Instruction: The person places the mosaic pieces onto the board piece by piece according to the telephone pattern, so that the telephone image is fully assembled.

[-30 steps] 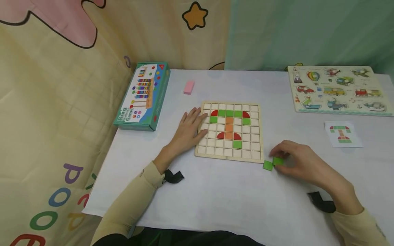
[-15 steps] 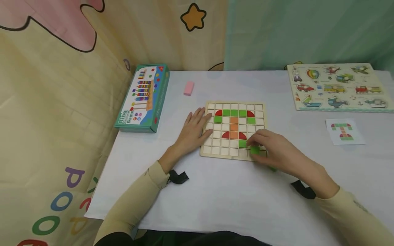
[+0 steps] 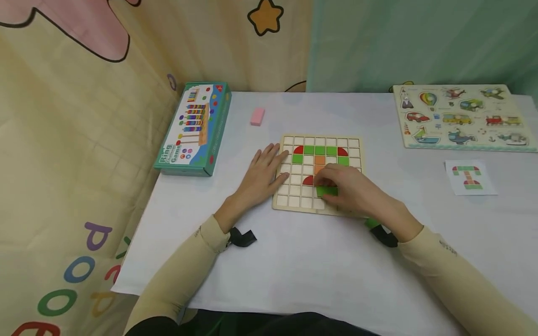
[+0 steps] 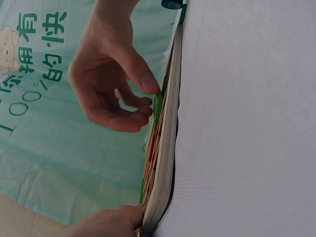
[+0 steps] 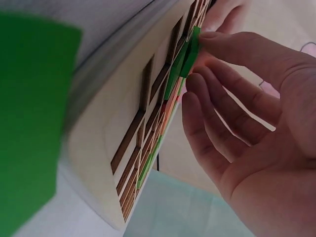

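Note:
A wooden grid board [image 3: 294, 190] bears green squares, orange squares and red rounded pieces. My left hand [image 3: 259, 175] rests on the board's left edge, fingers spread. Over the lower middle cells, my right hand [image 3: 357, 189] pinches a green square tile [image 5: 192, 52] between thumb and fingers. In the right wrist view that tile stands tilted, right by another green tile [image 5: 175, 71] set in the grid. The left wrist view shows the held tile [image 4: 157, 105] at the board's surface. A loose green tile [image 3: 371, 223] lies at the board's lower right corner, partly under the right wrist.
A small printed card [image 3: 471, 178] with a matching coloured pattern lies at the right. Behind it is a vehicle puzzle board [image 3: 462, 116]. A game box [image 3: 193, 130] stands at the back left, with a pink block [image 3: 258, 116] near it. Curtains border the white table.
My right hand has picked up one of the two loose green tiles and carried it left over the board to the lower middle cells. The left hand stays on the board's edge.

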Motion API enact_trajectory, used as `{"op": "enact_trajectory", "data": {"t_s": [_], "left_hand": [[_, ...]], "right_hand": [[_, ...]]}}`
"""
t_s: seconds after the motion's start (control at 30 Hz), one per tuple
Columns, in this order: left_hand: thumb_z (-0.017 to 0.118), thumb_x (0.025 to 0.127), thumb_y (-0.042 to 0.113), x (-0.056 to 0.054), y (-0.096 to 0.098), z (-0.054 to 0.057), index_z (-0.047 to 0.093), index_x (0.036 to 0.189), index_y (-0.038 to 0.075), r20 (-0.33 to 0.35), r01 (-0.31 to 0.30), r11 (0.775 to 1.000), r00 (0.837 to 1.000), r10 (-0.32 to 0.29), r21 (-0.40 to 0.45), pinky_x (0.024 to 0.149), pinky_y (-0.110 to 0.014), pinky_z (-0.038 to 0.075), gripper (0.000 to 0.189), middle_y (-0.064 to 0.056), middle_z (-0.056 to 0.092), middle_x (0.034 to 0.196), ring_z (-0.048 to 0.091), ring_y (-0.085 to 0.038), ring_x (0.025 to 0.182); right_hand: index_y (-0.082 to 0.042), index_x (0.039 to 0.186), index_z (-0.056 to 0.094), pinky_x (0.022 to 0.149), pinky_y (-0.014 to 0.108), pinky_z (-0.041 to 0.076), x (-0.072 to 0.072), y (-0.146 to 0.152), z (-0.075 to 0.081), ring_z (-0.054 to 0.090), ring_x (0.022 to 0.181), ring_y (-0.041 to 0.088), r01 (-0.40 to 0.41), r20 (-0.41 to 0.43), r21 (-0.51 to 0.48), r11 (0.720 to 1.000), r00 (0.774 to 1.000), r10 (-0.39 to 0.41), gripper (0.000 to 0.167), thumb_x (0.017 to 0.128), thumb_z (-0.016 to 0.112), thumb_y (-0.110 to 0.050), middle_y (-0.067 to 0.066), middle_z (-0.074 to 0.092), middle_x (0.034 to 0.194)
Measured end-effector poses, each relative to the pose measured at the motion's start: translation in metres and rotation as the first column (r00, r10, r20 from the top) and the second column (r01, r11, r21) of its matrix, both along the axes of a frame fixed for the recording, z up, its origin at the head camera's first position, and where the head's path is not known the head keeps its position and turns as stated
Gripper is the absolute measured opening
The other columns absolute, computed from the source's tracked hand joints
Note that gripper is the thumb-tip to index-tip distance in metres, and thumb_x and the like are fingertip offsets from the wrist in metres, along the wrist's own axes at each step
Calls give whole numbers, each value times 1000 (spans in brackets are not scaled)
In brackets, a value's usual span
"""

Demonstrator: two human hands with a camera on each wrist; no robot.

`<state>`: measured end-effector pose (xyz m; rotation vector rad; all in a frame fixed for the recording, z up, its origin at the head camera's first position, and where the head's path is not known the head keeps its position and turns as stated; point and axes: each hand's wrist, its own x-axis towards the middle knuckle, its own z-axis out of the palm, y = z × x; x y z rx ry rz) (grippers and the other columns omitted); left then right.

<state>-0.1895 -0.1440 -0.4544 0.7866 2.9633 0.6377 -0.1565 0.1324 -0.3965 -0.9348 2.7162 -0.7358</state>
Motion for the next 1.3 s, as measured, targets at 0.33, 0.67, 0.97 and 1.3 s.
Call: {"op": "enact_trajectory", "data": {"t_s": [0.33,0.67,0.97,1.3], "left_hand": [[50,111,40,-5,1,7,33,166,14,10,10,1000,1000,-10,-19,135,-49,3,64,-13,22,176,12,-29,165],[50,111,39,-3,-1,10,34,166,13,14,6,1000,1000,-6,-13,135,-49,4,63,-14,23,175,13,-30,165],[51,110,39,-1,-6,10,35,165,12,13,5,1000,1000,-5,-1,135,-49,5,64,-14,24,175,13,-30,165],[50,110,40,0,-4,-2,33,166,14,21,4,1000,1000,-4,-3,135,-47,3,64,-12,22,176,11,-28,165]], "right_hand": [[-8,111,75,83,38,60,-1,0,4,68,89,18,10,5,-19,1000,1000,-10,29,85,87,-5,2,74,101],[-9,114,74,84,43,60,20,46,15,68,96,20,117,39,-34,993,993,-116,31,87,88,-14,2,74,108],[-11,110,70,79,38,61,60,77,-2,65,91,13,167,-38,-22,986,985,-167,52,72,100,-29,-4,68,98],[-11,112,71,76,33,58,66,88,-6,64,87,10,160,-7,38,986,987,-160,46,74,96,-13,-8,70,96]]}}
